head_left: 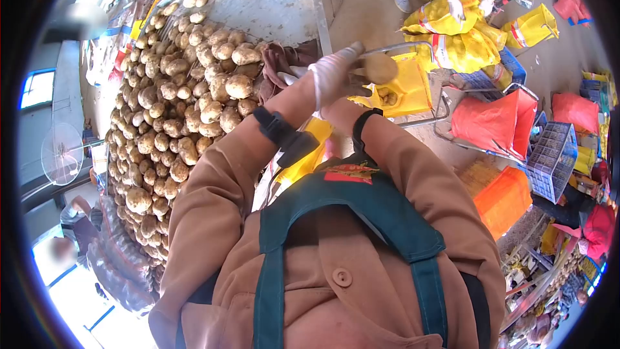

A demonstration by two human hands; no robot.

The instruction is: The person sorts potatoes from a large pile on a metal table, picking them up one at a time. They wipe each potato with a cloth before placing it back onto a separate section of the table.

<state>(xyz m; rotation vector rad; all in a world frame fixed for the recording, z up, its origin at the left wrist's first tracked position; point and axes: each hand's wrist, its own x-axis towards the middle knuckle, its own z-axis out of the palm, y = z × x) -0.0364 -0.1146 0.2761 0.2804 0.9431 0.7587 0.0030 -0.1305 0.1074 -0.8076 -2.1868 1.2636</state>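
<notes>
My left hand [336, 72], in a whitish glove, stretches its fingers forward and overlaps my right hand [354, 89]. The right hand is partly hidden and blurred, with its dark fingers beside a smeared potato [380, 68]. Whether those fingers grip the potato I cannot tell. Below the potato, a yellow mesh bag [413, 87] hangs open from a metal frame [413, 45], with some potatoes [387, 96] inside. To the left of my hands a brown cloth [274, 72] lies at the edge of a big potato heap [187, 84].
The heap rests on a metal table [278, 10]. Another person's gloved hands [457, 10] work at full yellow bags [462, 48]. On the right are red bags [494, 119], an orange bag [504, 200] and blue crates [551, 160]. A fan [62, 154] stands at far left.
</notes>
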